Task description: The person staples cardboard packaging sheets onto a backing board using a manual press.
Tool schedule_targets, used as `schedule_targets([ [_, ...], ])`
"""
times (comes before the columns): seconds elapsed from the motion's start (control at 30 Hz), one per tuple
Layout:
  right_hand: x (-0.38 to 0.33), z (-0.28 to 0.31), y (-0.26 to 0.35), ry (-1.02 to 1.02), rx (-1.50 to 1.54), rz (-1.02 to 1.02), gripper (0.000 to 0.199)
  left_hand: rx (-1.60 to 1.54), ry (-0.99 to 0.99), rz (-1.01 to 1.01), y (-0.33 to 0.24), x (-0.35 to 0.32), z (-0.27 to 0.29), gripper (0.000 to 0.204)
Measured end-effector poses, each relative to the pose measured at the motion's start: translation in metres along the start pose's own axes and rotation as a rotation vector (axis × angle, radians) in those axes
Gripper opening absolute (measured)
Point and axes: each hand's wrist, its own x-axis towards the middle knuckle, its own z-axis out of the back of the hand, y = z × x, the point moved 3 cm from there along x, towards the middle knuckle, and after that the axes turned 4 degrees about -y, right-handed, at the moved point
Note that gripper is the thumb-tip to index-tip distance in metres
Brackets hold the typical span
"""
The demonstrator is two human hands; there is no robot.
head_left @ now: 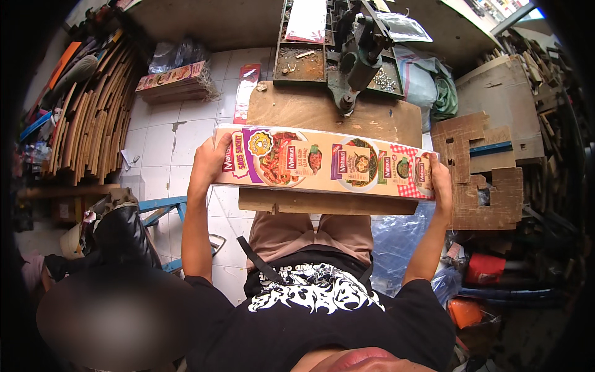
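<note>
The long printed card strip (pixel 322 164) runs crosswise, left hand (pixel 211 162) and right hand (pixel 441 183) fingers pinching its opposite ends.

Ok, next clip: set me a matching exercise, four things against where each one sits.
Things:
1. printed cardboard strip
2. green metal press
3. stack of wooden slats
4. cut brown cardboard

Places:
A. person's far left, by the tiled floor
B. held at both ends by left hand and right hand
C. right of the wooden workbench
D. on the workbench, behind the strip

Pairs: 1-B, 2-D, 3-A, 4-C
</note>
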Motion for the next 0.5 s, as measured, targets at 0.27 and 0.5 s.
schedule_targets([
  [0.27,-0.019,-0.006,0.047,-0.568,-0.405,0.383,0.046,0.055,-0.053,-0.001,0.005,-0.001,-0.001,0.062],
  [0.5,-0.011,-0.055,0.187,-0.241,-0.2,0.997,0.026,-0.006,-0.037,-0.062,0.008,0.004,-0.004,0.062],
])
